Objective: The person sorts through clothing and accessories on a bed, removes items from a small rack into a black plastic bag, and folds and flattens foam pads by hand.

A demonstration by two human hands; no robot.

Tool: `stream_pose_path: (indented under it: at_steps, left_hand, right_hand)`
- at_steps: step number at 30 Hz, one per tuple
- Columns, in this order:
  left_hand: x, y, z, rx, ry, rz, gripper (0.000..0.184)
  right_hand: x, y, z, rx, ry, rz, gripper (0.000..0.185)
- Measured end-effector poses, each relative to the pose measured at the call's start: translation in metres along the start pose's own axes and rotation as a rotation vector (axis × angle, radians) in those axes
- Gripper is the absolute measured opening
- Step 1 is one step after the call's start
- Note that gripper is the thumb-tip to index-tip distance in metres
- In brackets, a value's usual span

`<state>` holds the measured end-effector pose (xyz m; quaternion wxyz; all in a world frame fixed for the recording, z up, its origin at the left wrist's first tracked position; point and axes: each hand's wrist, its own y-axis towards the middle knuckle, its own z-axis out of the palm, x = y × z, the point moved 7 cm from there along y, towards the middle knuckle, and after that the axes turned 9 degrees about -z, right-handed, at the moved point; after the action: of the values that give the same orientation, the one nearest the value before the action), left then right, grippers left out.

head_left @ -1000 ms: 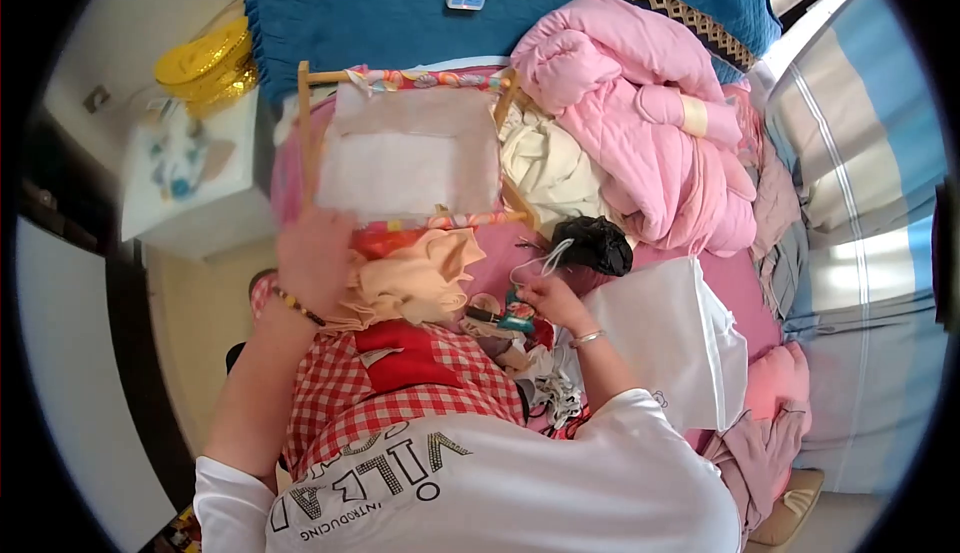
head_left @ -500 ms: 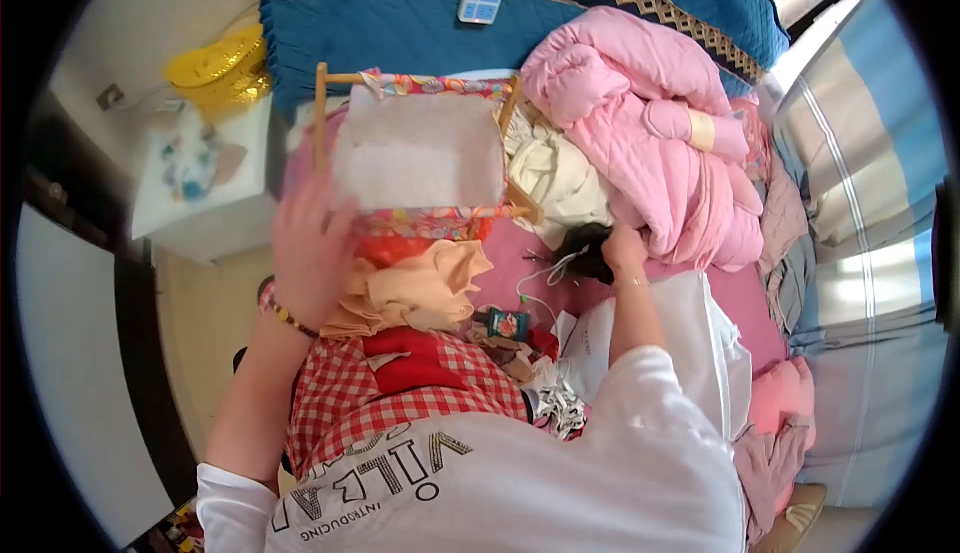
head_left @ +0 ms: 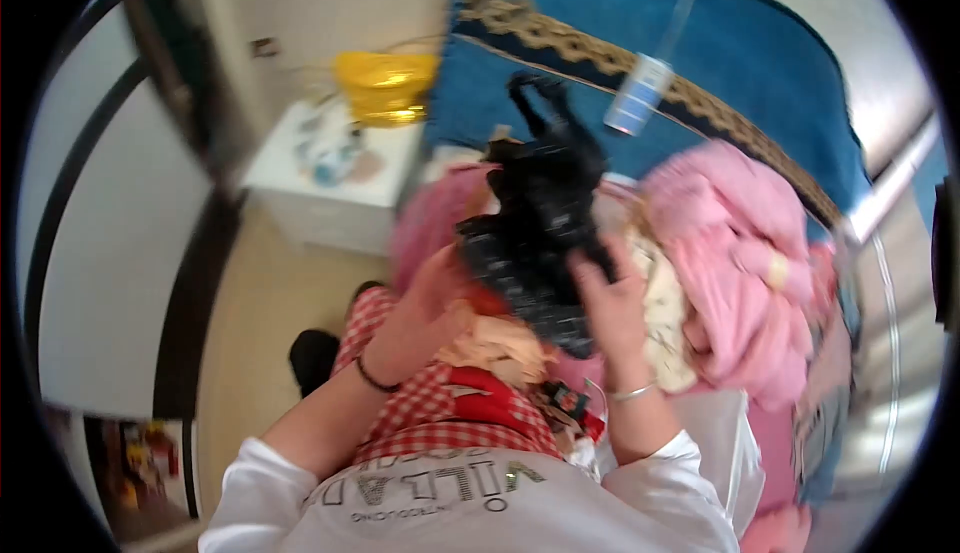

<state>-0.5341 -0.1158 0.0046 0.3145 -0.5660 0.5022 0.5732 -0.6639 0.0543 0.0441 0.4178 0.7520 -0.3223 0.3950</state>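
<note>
Since the earlier frame, the black bag has moved from the bed, beside the pink quilt, to the centre of the frame, raised in front of the body. Its loops point toward the top. Fingers of the right hand hold its lower right side, set somewhat apart. At its lower left edge the left hand is blurred; whether its fingers grip the plastic I cannot tell. Judging from this, picking up the bag is done, and it looks loosely spread, though its mouth and any contents are hidden. Peach cloth lies below the bag and cream cloth right of it, both outside it.
</note>
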Motion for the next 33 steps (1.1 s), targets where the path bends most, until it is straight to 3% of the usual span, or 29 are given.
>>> stream_pose_path:
  at_steps: [1, 2, 4, 5, 6, 7, 8, 11, 13, 16, 18, 20, 21, 22, 24, 26, 28, 29, 30, 32, 33]
  left_hand:
    - [-0.002, -0.006, -0.012, -0.012, 0.057, 0.082, 0.042]
    - [0.006, -0.015, -0.028, -0.079, 0.093, 0.064, 0.042]
    - [0.061, -0.032, -0.075, -0.426, -0.337, -0.315, 0.035]
    - [0.090, -0.046, -0.101, -0.478, -0.019, -0.255, 0.039]
    - [0.081, -0.052, -0.118, -0.526, -0.002, -0.252, 0.039]
    - [0.082, -0.066, -0.143, -0.759, -0.426, -0.336, 0.037]
    - [0.091, -0.081, -0.153, -0.962, -0.868, -0.400, 0.035]
    - [0.106, -0.119, -0.188, -1.106, -0.938, -0.320, 0.034]
    - [0.125, -0.135, -0.211, -1.076, -1.010, -0.264, 0.035]
    - [0.129, -0.143, -0.229, -0.999, -1.140, -0.232, 0.041]
    - [0.127, -0.143, -0.245, -0.905, -1.269, -0.109, 0.045]
    - [0.122, -0.149, -0.262, -0.958, -1.338, -0.056, 0.043]
    - [0.111, -0.148, -0.270, -0.874, -1.337, 0.033, 0.041]
    - [0.101, -0.146, -0.275, -0.790, -1.333, 0.121, 0.039]
    - [0.097, -0.146, -0.281, -0.770, -1.335, 0.139, 0.037]
    - [0.097, -0.139, -0.283, -0.669, -1.292, 0.130, 0.038]
    - [0.101, -0.132, -0.277, -0.696, -1.301, 0.087, 0.038]
    - [0.102, -0.128, -0.270, -0.676, -1.303, 0.056, 0.038]
    - [0.102, -0.124, -0.261, -0.654, -1.306, 0.023, 0.038]
    - [0.106, -0.118, -0.250, -0.627, -1.303, 0.009, 0.038]
    - [0.114, -0.116, -0.249, -0.644, -1.318, 0.006, 0.038]
  right_hand:
    - [0.003, -0.005, 0.050, 0.112, -0.017, -0.138, 0.029]
    - [-0.007, -0.016, 0.100, 0.210, 0.218, -0.111, 0.027]
    - [0.013, -0.019, 0.154, 0.325, 0.401, -0.172, 0.026]
    - [-0.001, -0.013, 0.170, 0.279, 0.565, 0.021, 0.026]
    - [-0.021, -0.007, 0.188, 0.228, 0.715, 0.225, 0.025]
    - [-0.031, -0.001, 0.204, 0.167, 1.005, 0.305, 0.026]
    - [-0.045, 0.005, 0.215, 0.187, 1.054, 0.318, 0.027]
    - [-0.059, 0.002, 0.233, 0.269, 1.018, 0.375, 0.024]
    - [-0.066, -0.004, 0.239, 0.262, 1.146, 0.513, 0.019]
    - [-0.067, -0.004, 0.237, 0.188, 1.212, 0.532, 0.011]
    - [-0.076, -0.009, 0.233, 0.236, 1.256, 0.506, 0.013]
    - [-0.090, -0.017, 0.229, 0.367, 1.145, 0.470, 0.017]
    - [-0.076, -0.015, 0.226, 0.419, 0.958, 0.144, 0.015]
    - [-0.074, -0.018, 0.222, 0.421, 0.965, 0.140, 0.015]
    - [-0.055, -0.032, 0.218, 0.696, 0.232, -0.269, 0.010]
    - [-0.051, -0.040, 0.220, 0.733, 0.190, -0.267, 0.011]
    - [-0.046, -0.030, 0.210, 0.556, 0.360, -0.014, 0.016]
    - [-0.034, -0.027, 0.208, 0.529, 0.494, 0.018, 0.031]
    - [-0.021, -0.027, 0.208, 0.525, 0.489, 0.031, 0.031]
    - [0.018, -0.038, 0.218, 0.622, 0.330, -0.232, 0.046]
    - [0.020, -0.044, 0.225, 0.611, 0.325, -0.221, 0.046]
